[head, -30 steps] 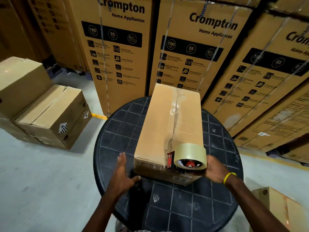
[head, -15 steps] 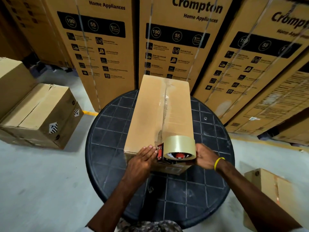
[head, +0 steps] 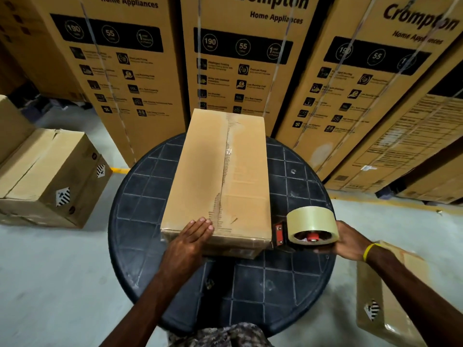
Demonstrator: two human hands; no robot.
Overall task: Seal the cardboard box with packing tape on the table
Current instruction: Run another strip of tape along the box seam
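A long brown cardboard box (head: 200, 171) lies lengthwise on the round black table (head: 140, 196), with clear tape running along its centre seam. My left hand (head: 193, 236) rests flat on the box's near edge, fingers together, pressing the tape end down over the front. My right hand (head: 350, 242) grips a red tape dispenser (head: 310, 230) carrying a clear roll of packing tape. The dispenser is held off the box, just right of its near right corner and above the table.
Tall printed appliance cartons (head: 240, 58) stand in a wall right behind the table. Brown boxes (head: 50, 176) are stacked on the floor at left, and another box (head: 390, 304) sits on the floor at the lower right. Grey concrete floor surrounds the table.
My right hand has pulled the dispenser off the box's near end to the right. My left hand moved from the table onto the box's near edge.
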